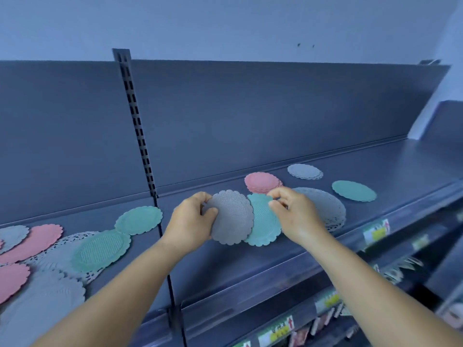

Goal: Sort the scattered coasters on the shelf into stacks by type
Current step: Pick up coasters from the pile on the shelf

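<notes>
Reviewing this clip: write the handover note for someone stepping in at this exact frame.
Left hand grips a grey coaster; right hand pinches a teal coaster that lies partly behind the grey one. Both are held above the shelf.
Done, on the right: small grey stack, pink stack, a teal coaster or stack, a large grey lace mat.
Left: place the two held coasters on their matching piles, then sort the mixed heap at far left, where pink, teal, grey and lace pieces overlap.
</notes>
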Available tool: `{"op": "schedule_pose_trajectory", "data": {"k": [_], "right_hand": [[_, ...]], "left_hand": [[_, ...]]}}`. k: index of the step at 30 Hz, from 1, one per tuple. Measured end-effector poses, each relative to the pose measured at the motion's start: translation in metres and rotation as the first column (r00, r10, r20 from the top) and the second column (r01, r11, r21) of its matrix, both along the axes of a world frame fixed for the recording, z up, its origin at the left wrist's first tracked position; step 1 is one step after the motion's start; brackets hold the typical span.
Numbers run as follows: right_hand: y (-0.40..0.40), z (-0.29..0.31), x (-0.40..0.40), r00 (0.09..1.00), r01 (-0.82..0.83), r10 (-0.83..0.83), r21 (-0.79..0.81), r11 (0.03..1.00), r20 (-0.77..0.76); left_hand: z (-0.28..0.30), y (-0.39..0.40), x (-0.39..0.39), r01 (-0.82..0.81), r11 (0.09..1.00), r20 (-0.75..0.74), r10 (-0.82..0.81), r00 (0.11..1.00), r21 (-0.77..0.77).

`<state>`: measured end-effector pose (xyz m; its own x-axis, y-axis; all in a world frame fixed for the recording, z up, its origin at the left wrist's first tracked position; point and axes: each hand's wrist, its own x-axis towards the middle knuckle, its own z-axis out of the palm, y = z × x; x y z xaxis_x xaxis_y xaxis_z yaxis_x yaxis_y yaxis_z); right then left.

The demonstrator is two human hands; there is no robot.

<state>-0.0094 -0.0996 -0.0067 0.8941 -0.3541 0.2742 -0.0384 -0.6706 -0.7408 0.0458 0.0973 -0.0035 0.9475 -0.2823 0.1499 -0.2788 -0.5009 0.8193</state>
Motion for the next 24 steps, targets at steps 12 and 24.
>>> {"op": "schedule_pose_trajectory", "data": {"k": [12,24], "right_hand": [[-0.206,0.005,0.017,0.976,0.218,-0.218,0.011,0.976,0.015],[-0.306,-0.025,0.052,0.932,0.163,-0.247,-0.302,0.939,-0.265]], "left_hand": [[0.01,-0.197,0.031,0.092,0.996,0.023,-0.092,0.995,0.002],[0.003,-0.279,0.07,0.02,0.997,-0.025,-0.018,1.0,0.075]]}}
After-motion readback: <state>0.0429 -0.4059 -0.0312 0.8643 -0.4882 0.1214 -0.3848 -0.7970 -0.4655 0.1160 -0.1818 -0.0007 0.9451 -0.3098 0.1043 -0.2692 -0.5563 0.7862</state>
